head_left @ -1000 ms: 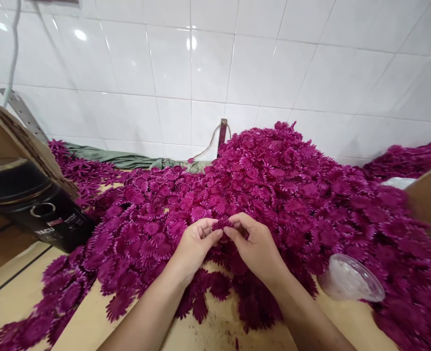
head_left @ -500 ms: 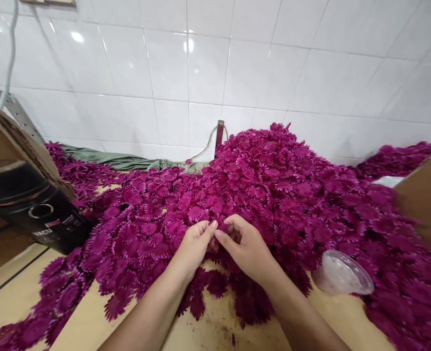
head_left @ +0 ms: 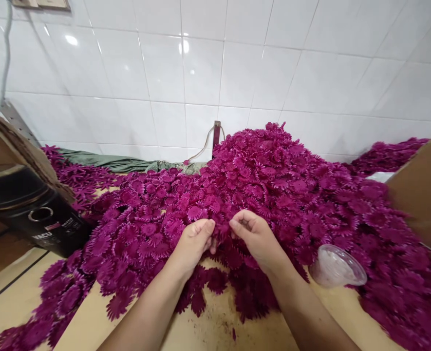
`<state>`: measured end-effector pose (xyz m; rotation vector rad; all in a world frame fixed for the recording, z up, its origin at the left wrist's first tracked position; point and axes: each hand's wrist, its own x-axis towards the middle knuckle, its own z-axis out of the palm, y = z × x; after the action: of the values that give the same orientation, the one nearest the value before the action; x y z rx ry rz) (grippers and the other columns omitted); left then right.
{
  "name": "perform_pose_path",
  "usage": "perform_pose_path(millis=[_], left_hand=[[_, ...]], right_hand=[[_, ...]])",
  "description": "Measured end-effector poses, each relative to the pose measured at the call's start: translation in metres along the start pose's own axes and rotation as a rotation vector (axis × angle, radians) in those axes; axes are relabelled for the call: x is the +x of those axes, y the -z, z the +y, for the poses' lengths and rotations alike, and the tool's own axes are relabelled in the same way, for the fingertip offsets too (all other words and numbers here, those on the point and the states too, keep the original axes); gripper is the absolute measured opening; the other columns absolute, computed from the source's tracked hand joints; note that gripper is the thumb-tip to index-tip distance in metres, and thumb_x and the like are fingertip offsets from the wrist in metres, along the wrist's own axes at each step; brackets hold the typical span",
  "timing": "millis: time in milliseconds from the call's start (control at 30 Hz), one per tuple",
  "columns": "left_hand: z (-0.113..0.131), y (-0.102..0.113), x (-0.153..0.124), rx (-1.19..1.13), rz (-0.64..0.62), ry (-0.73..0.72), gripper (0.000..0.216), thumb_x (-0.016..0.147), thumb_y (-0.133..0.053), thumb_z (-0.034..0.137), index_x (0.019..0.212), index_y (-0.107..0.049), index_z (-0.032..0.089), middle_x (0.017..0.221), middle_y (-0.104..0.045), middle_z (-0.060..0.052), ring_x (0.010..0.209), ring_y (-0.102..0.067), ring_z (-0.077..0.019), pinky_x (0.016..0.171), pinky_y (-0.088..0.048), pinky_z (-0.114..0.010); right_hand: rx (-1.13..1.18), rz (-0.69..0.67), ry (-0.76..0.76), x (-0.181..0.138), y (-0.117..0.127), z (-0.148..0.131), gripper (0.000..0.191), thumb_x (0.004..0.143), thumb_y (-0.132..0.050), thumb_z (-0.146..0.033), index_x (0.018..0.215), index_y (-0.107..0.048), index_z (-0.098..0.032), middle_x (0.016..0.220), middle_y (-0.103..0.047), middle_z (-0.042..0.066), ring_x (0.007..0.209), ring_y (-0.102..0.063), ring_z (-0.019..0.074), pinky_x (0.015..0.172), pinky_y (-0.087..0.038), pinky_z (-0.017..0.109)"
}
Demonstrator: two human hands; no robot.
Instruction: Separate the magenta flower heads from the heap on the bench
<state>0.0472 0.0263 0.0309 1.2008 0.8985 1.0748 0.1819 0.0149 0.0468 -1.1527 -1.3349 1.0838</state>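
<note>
A large heap of magenta fabric flowers (head_left: 266,180) spreads in front of me, with fringed, toothed petals. My left hand (head_left: 196,239) is closed, thumb pressed against the bent fingers. My right hand (head_left: 252,234) pinches with thumb and forefinger a short way to the right. Between the two sets of fingertips is a magenta flower (head_left: 222,228), gripped from both sides; its outline blends into the heap behind. Several flowers lie loose on the tan tabletop (head_left: 215,331) below my wrists.
A black bottle (head_left: 43,214) stands at left by a cardboard flap (head_left: 21,146). On the right are a clear plastic cup (head_left: 337,265), lying tilted, and a cardboard box (head_left: 423,195). Green cloth (head_left: 109,158) lies along the white tiled wall (head_left: 157,63).
My hands have drawn apart a little, the right one moving to the right. The whole view has shifted slightly. The heap, bottle and cup look unchanged.
</note>
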Motion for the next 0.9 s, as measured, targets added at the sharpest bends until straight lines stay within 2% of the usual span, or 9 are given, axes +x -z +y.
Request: perform_pose_path(millis=[100, 233, 300, 433, 600, 667, 733, 833, 900], left_hand=[[0.001, -0.002, 0.000, 0.028, -0.020, -0.031, 0.050, 0.061, -0.052, 0.064, 0.047, -0.037, 0.019, 0.036, -0.037, 0.007, 0.036, -0.033, -0.0061, 0.043, -0.022, -0.021], [0.002, -0.008, 0.001, 0.049, -0.008, -0.072, 0.046, 0.065, -0.053, 0.059, 0.046, -0.038, 0.019, 0.037, -0.039, 0.007, 0.040, -0.041, -0.0079, 0.047, -0.026, -0.021], [0.002, -0.012, 0.002, 0.040, 0.009, -0.084, 0.045, 0.066, -0.052, 0.057, 0.046, -0.039, 0.019, 0.038, -0.038, 0.007, 0.043, -0.045, -0.0093, 0.049, -0.029, -0.021], [0.001, -0.016, 0.003, 0.014, 0.032, -0.107, 0.044, 0.067, -0.051, 0.056, 0.046, -0.039, 0.019, 0.038, -0.039, 0.006, 0.046, -0.049, -0.0112, 0.050, -0.031, -0.022], [0.006, -0.007, -0.005, 0.031, 0.003, -0.149, 0.045, 0.068, -0.050, 0.056, 0.044, -0.040, 0.019, 0.043, -0.042, 0.004, 0.050, -0.050, -0.0125, 0.054, -0.034, -0.023], [0.008, -0.003, -0.007, 0.032, -0.003, -0.142, 0.043, 0.068, -0.052, 0.054, 0.045, -0.039, 0.019, 0.046, -0.044, 0.003, 0.051, -0.048, -0.0120, 0.055, -0.034, -0.022], [0.008, -0.001, -0.006, 0.032, 0.009, -0.142, 0.043, 0.067, -0.055, 0.050, 0.044, -0.036, 0.019, 0.047, -0.040, 0.004, 0.050, -0.042, -0.0103, 0.055, -0.033, -0.022], [0.008, -0.001, -0.004, 0.056, 0.004, -0.179, 0.040, 0.065, -0.058, 0.044, 0.044, -0.036, 0.018, 0.055, -0.039, 0.004, 0.055, -0.038, -0.0099, 0.057, -0.032, -0.022], [0.008, -0.002, -0.003, 0.048, 0.019, -0.189, 0.038, 0.064, -0.060, 0.041, 0.044, -0.038, 0.017, 0.060, -0.042, 0.003, 0.060, -0.039, -0.0105, 0.060, -0.033, -0.022]], right_hand=[[-0.092, 0.170, 0.064, 0.007, 0.006, 0.004, 0.018, 0.067, -0.051, -0.033, 0.059, -0.044, -0.019, 0.048, -0.041, -0.007, 0.046, -0.037, 0.0083, 0.047, -0.031, 0.022], [-0.230, 0.409, 0.149, 0.022, 0.010, 0.007, 0.014, 0.068, -0.047, -0.030, 0.060, -0.044, -0.019, 0.049, -0.040, -0.006, 0.045, -0.037, 0.0098, 0.047, -0.030, 0.024], [-0.289, 0.471, 0.184, 0.031, 0.008, 0.008, 0.013, 0.069, -0.046, -0.029, 0.060, -0.044, -0.020, 0.049, -0.040, -0.005, 0.045, -0.038, 0.0107, 0.048, -0.031, 0.025], [-0.348, 0.488, 0.199, 0.046, 0.006, 0.012, 0.012, 0.070, -0.045, -0.029, 0.061, -0.043, -0.021, 0.050, -0.045, -0.004, 0.047, -0.043, 0.0129, 0.051, -0.035, 0.027], [-0.324, 0.707, 0.141, 0.062, 0.037, 0.010, 0.015, 0.069, -0.048, -0.032, 0.063, -0.038, -0.023, 0.050, -0.047, -0.003, 0.049, -0.051, 0.0156, 0.052, -0.038, 0.028], [-0.304, 0.699, 0.136, 0.062, 0.049, 0.006, 0.018, 0.069, -0.049, -0.036, 0.065, -0.038, -0.023, 0.046, -0.046, -0.004, 0.045, -0.050, 0.0152, 0.049, -0.038, 0.027], [-0.274, 0.577, 0.148, 0.056, 0.049, 0.001, 0.021, 0.067, -0.050, -0.040, 0.065, -0.039, -0.022, 0.043, -0.043, -0.006, 0.040, -0.046, 0.0125, 0.045, -0.036, 0.025], [-0.196, 0.331, 0.158, 0.040, 0.028, -0.004, 0.024, 0.066, -0.051, -0.042, 0.063, -0.039, -0.022, 0.042, -0.036, -0.009, 0.036, -0.033, 0.0072, 0.039, -0.027, 0.021], [-0.147, 0.223, 0.148, 0.031, 0.012, -0.006, 0.024, 0.067, -0.050, -0.042, 0.063, -0.037, -0.022, 0.044, -0.031, -0.010, 0.036, -0.026, 0.0058, 0.038, -0.023, 0.020]])
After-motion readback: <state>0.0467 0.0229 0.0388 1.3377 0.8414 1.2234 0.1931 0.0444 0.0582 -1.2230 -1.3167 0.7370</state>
